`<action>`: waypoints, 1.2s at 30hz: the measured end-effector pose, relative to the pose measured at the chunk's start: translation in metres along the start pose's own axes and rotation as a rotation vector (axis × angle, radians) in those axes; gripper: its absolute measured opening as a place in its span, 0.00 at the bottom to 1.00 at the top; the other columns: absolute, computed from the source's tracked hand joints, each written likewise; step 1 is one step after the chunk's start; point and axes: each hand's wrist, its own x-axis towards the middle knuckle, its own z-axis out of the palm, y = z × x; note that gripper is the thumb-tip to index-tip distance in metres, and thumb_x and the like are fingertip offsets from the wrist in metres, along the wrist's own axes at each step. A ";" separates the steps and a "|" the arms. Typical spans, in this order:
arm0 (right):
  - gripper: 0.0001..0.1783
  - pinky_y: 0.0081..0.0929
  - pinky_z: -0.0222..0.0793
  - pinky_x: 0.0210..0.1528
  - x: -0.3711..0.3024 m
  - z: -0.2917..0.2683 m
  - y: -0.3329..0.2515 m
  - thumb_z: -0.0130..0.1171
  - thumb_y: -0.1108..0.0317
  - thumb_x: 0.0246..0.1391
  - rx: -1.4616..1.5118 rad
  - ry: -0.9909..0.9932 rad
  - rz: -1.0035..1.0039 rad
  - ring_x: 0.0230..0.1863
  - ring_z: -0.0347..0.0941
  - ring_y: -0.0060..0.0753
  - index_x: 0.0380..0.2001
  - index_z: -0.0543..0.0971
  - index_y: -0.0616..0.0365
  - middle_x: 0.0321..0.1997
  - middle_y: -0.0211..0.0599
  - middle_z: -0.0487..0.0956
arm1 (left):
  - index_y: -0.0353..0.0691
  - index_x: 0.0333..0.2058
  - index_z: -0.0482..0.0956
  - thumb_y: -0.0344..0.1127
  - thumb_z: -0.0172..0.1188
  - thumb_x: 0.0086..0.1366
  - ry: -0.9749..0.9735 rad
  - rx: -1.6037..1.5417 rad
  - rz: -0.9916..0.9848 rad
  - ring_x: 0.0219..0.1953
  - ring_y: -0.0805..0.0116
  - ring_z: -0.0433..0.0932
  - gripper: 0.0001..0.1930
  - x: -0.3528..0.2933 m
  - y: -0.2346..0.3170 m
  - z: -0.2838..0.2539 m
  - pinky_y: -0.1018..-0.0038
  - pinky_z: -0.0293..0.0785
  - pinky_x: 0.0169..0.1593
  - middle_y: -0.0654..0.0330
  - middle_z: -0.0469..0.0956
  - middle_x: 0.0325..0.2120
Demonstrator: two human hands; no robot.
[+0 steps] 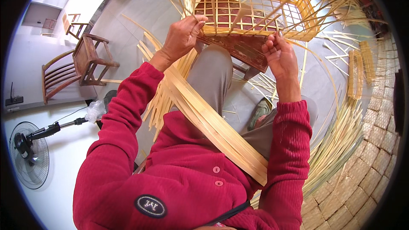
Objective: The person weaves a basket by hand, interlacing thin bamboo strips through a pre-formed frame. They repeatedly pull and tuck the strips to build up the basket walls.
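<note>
A half-woven basket (313, 21) of yellow bamboo strips, with an open grid bottom and upright strips sticking out, rests on a dark red-brown wooden stool (245, 49) in front of me. At its near left corner my left hand (184, 37) is closed, thumb and forefinger pinching a thin bamboo strip. My right hand (281, 57) is at the near right edge, its fingertips pinched on a thin strip that runs along the rim. A long end of strip (326, 59) curves away to the right and down. Flat wide bamboo strips (213, 125) lie across my lap.
Bundles of thin strips (336, 140) lie on the floor at right, beside stacked woven pieces (366, 162). Cut strips (336, 44) are scattered nearby. A wooden chair (85, 59) and a standing fan (30, 153) are on the left.
</note>
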 end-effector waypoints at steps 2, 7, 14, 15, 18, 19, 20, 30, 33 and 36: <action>0.07 0.30 0.80 0.38 -0.011 0.006 0.004 0.57 0.66 0.69 -0.016 -0.012 0.021 0.32 0.77 0.26 0.41 0.77 0.58 0.34 0.34 0.80 | 0.38 0.47 0.81 0.33 0.57 0.73 0.014 0.035 0.088 0.28 0.62 0.85 0.09 -0.006 -0.008 -0.009 0.70 0.80 0.33 0.53 0.83 0.32; 0.06 0.30 0.79 0.38 -0.023 0.010 0.020 0.57 0.66 0.68 -0.028 -0.023 0.059 0.32 0.77 0.26 0.41 0.77 0.58 0.35 0.34 0.80 | 0.37 0.51 0.78 0.33 0.59 0.72 0.003 -0.096 -0.052 0.36 0.65 0.85 0.12 -0.015 -0.018 -0.021 0.72 0.80 0.38 0.53 0.84 0.35; 0.07 0.30 0.79 0.39 -0.023 0.012 0.020 0.59 0.63 0.68 -0.006 -0.001 0.050 0.32 0.77 0.25 0.41 0.77 0.55 0.34 0.31 0.80 | 0.41 0.56 0.72 0.27 0.70 0.60 0.422 0.071 0.047 0.24 0.68 0.75 0.26 -0.034 0.011 -0.011 0.69 0.75 0.34 0.61 0.78 0.28; 0.07 0.30 0.79 0.39 -0.022 0.012 0.019 0.59 0.63 0.68 -0.018 -0.017 0.043 0.32 0.76 0.25 0.41 0.77 0.55 0.34 0.31 0.80 | 0.43 0.54 0.74 0.28 0.70 0.59 0.336 0.091 0.013 0.24 0.66 0.75 0.24 -0.033 0.018 -0.008 0.69 0.75 0.33 0.61 0.77 0.26; 0.07 0.31 0.79 0.39 -0.021 0.013 0.021 0.59 0.64 0.68 -0.041 -0.021 0.046 0.32 0.76 0.25 0.41 0.77 0.55 0.33 0.31 0.80 | 0.47 0.46 0.78 0.35 0.69 0.60 0.170 0.141 -0.094 0.24 0.54 0.79 0.16 -0.024 0.034 0.001 0.63 0.73 0.29 0.59 0.78 0.19; 0.07 0.30 0.79 0.38 -0.023 0.016 0.023 0.58 0.64 0.68 -0.032 -0.003 0.048 0.32 0.76 0.25 0.41 0.77 0.55 0.33 0.31 0.80 | 0.47 0.46 0.77 0.35 0.68 0.61 0.129 0.169 -0.170 0.25 0.52 0.80 0.15 -0.022 0.034 0.003 0.61 0.73 0.29 0.57 0.79 0.21; 0.07 0.30 0.79 0.38 -0.025 0.018 0.023 0.58 0.64 0.68 -0.023 0.017 0.050 0.32 0.76 0.25 0.41 0.77 0.55 0.33 0.31 0.80 | 0.47 0.46 0.77 0.35 0.67 0.62 0.088 0.195 -0.245 0.26 0.51 0.81 0.14 -0.020 0.033 0.005 0.59 0.73 0.29 0.55 0.80 0.22; 0.08 0.28 0.80 0.39 -0.026 0.017 0.023 0.59 0.64 0.68 -0.043 -0.043 0.036 0.32 0.77 0.25 0.41 0.76 0.57 0.33 0.32 0.80 | 0.40 0.40 0.73 0.33 0.63 0.64 0.026 0.286 -0.174 0.30 0.42 0.80 0.10 -0.021 0.009 0.016 0.53 0.74 0.31 0.47 0.78 0.23; 0.08 0.28 0.81 0.38 -0.022 0.015 0.022 0.58 0.63 0.68 -0.056 -0.018 0.031 0.31 0.78 0.25 0.40 0.77 0.57 0.33 0.32 0.81 | 0.40 0.40 0.72 0.33 0.63 0.65 0.017 0.294 -0.175 0.30 0.42 0.80 0.10 -0.021 0.008 0.017 0.53 0.74 0.31 0.47 0.79 0.24; 0.08 0.29 0.81 0.37 -0.024 0.015 0.020 0.58 0.64 0.68 -0.033 -0.005 0.030 0.31 0.78 0.25 0.40 0.77 0.57 0.33 0.32 0.81 | 0.40 0.43 0.72 0.35 0.64 0.65 0.005 0.265 -0.173 0.30 0.44 0.81 0.12 -0.017 0.011 0.015 0.55 0.75 0.31 0.48 0.79 0.25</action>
